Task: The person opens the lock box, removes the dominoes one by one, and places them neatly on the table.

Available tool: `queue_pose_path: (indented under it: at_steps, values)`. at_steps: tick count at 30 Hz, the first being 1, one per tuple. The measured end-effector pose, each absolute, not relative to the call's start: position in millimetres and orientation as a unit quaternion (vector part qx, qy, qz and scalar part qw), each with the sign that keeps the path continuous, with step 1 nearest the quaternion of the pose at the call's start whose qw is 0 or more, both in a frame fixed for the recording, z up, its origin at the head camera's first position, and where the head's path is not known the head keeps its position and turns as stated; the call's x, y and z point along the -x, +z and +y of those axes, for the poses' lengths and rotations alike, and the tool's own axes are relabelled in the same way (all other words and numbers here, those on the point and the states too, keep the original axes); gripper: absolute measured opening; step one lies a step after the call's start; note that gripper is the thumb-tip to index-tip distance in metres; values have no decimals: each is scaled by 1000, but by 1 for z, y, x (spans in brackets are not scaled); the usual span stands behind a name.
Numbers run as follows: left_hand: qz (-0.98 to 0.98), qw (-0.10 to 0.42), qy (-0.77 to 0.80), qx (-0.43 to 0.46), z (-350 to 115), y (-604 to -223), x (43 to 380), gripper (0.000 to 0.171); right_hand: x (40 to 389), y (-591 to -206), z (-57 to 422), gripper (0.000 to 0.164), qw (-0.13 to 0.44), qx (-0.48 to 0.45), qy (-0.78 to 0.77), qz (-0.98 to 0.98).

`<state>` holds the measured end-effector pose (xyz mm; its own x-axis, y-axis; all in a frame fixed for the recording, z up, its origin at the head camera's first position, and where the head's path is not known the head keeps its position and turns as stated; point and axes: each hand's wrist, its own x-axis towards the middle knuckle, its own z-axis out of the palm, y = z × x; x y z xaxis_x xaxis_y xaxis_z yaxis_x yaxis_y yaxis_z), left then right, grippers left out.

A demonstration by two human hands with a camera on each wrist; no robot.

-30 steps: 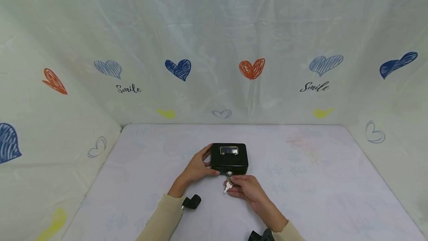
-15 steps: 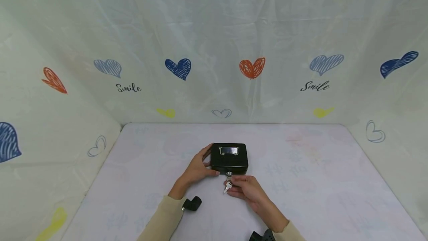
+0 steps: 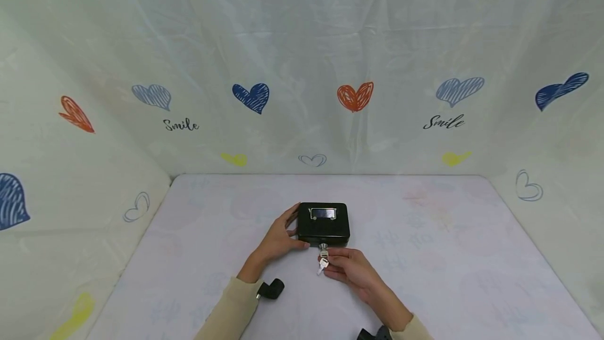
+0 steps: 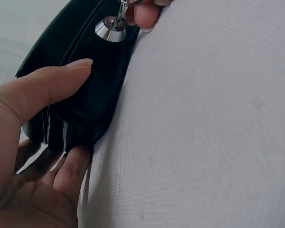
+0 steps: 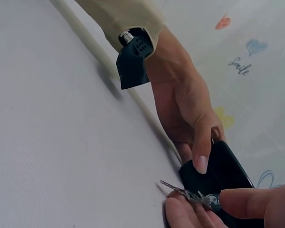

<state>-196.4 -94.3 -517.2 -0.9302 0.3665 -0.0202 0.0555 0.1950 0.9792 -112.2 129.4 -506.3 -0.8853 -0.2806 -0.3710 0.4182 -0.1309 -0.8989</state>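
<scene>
A small black cash box [image 3: 325, 232] with a silver handle on its lid stands closed on the table. My left hand [image 3: 277, 236] grips its left side, the thumb [image 4: 61, 85] on the front face and the fingers round the side. A silver lock [image 4: 110, 31] juts from the front face with a key in it. At that lock my right hand [image 3: 353, 273] pinches the key between thumb and fingers. Another key [image 3: 323, 265] on the same ring dangles beside the fingertips. In the right wrist view the keys [image 5: 180, 191] lie against the right fingers, which partly hide the lock.
A pale tabletop [image 3: 453, 266] spreads round the box. Behind it and at the sides hang white sheets [image 3: 302, 67] printed with hearts and "Smile". Black wrist devices [image 3: 271, 288] sit at the cuffs of both beige sleeves.
My right hand has shifted slightly right and toward me at the lock. The dangling key has swung a little with it. The left hand and the box stay nearly in place.
</scene>
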Motion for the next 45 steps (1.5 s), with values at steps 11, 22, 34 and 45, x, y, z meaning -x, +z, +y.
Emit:
queue_pose_path:
  at_steps: [11, 22, 34, 45]
  values:
    - [772, 126, 609, -135, -95, -516, 195, 114, 105, -499, 138, 40, 225, -44, -716, 660]
    - [774, 122, 607, -132, -95, -516, 193, 114, 96, -497, 145, 41, 146, -21, -681, 717]
    - [778, 118, 602, -135, -94, -516, 191, 114, 115, -473, 169, 38, -59, 1, -516, 855]
    - [777, 113, 604, -133, -91, -517, 189, 114, 140, -493, 184, 73, -48, 78, -516, 852]
